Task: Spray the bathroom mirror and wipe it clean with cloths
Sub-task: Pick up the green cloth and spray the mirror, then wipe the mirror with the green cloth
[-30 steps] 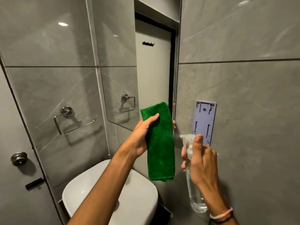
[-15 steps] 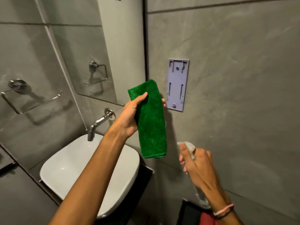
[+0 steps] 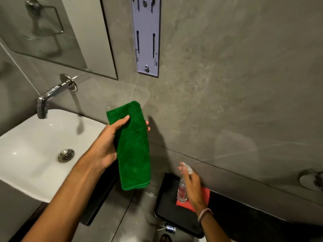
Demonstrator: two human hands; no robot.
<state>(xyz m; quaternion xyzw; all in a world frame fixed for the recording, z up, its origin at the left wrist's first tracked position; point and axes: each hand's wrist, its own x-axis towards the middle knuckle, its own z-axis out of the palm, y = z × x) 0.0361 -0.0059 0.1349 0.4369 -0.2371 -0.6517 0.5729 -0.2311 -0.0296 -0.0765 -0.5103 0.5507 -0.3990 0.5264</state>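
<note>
A folded green cloth (image 3: 134, 154) hangs upright in my left hand (image 3: 109, 142), held by thumb and fingers in front of the grey wall below the mirror (image 3: 57, 41). Only the mirror's lower part shows, at the top left. My right hand (image 3: 192, 186) is low at the right, wrapped around a clear spray bottle (image 3: 182, 191), its base down on a red cloth (image 3: 206, 194) that lies on a black surface (image 3: 174, 212).
A white basin (image 3: 35, 151) with a metal drain sits at the left under a chrome wall tap (image 3: 54, 93). A lilac wall bracket (image 3: 146, 37) is mounted above the cloth. A chrome fitting (image 3: 311, 179) sticks out at the far right.
The view has tilted downward. My right hand lowered the spray bottle from chest height down to the red cloth on the black surface. My left hand still holds the green cloth upright.
</note>
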